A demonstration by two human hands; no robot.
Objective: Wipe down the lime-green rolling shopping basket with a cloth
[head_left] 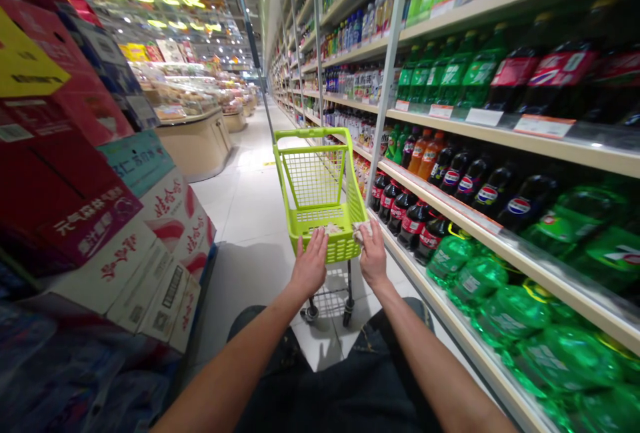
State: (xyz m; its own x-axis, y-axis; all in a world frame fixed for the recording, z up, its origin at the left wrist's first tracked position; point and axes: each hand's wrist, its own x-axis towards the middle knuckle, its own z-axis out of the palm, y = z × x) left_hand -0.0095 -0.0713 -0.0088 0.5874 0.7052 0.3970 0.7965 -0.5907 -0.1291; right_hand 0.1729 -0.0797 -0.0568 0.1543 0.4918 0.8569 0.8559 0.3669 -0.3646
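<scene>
A small lime-green shopping cart stands in the aisle straight ahead of me. My left hand rests on the near rim of its basket, fingers curled over the edge. My right hand grips the same rim at the right corner and also pinches a crumpled whitish paper. Another pale scrap of paper lies in the basket between my hands. Apart from that the basket looks empty. My dark trousers show at the bottom of the view.
Shelves of cola and green soda bottles run along the right, close to the cart. Stacked red and white cardboard cases crowd the left. The tiled aisle floor stretches ahead toward curved display counters.
</scene>
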